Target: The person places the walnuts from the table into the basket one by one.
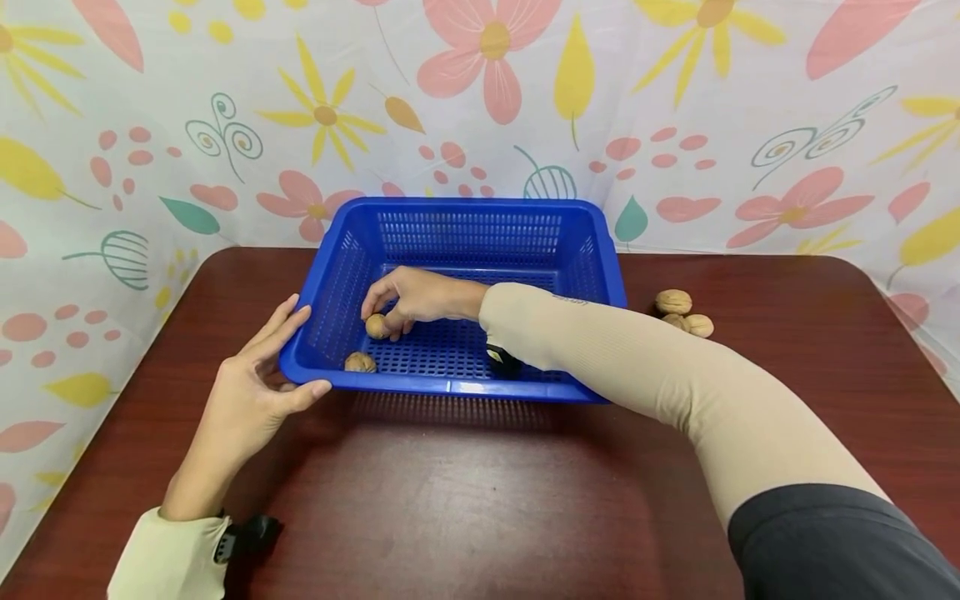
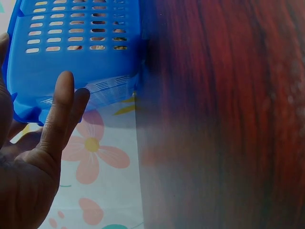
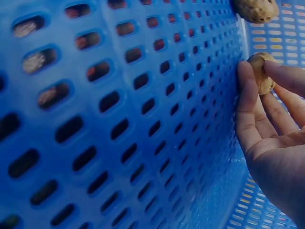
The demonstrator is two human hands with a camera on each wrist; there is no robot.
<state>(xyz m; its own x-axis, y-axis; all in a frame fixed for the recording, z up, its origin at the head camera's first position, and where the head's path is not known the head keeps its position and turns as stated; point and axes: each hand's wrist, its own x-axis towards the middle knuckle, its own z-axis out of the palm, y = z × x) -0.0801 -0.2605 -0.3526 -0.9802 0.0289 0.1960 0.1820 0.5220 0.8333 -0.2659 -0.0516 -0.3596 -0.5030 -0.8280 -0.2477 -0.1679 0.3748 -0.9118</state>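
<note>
Head view. Blue perforated plastic basket (image 1: 465, 387) stands on a dark red-brown wooden table (image 1: 465, 500), a floral-print cloth (image 1: 645, 75) behind. Two walnuts inside, both toward the basket's left end. One, the held walnut (image 1: 375, 327), is between the thumb and fingers of the right hand (image 1: 418, 296), low in the basket; fingers bent, grasp narrow. The other, the loose walnut (image 1: 360, 362), lies near the front left corner, just beside the front wall. Outside, right of the basket, a cluster of three walnuts (image 1: 674, 302) sits on the table, close together, one partly hidden by the beige sleeve (image 1: 615, 333) of the right arm. Left hand (image 1: 243, 396) at the basket's left end: fingers spread and mostly straight, fingertips at the left rim, thumb extended to the front corner, thumb and fingers wide apart. Black strap (image 1: 225, 546) on the left wrist.

Left wrist view. Basket's slotted wall and a corner at upper left; tabletop fills the right side. Left-hand digits extended and parted beside the basket, clenched on nothing; exact contact hard to judge here.

Right wrist view. Slotted blue plastic fills much of the frame. Right-hand fingertips and thumb pinch the held walnut, remaining fingers reaching beneath it. Another walnut, pitted shell, shows at the top edge, apart from the hand.
</note>
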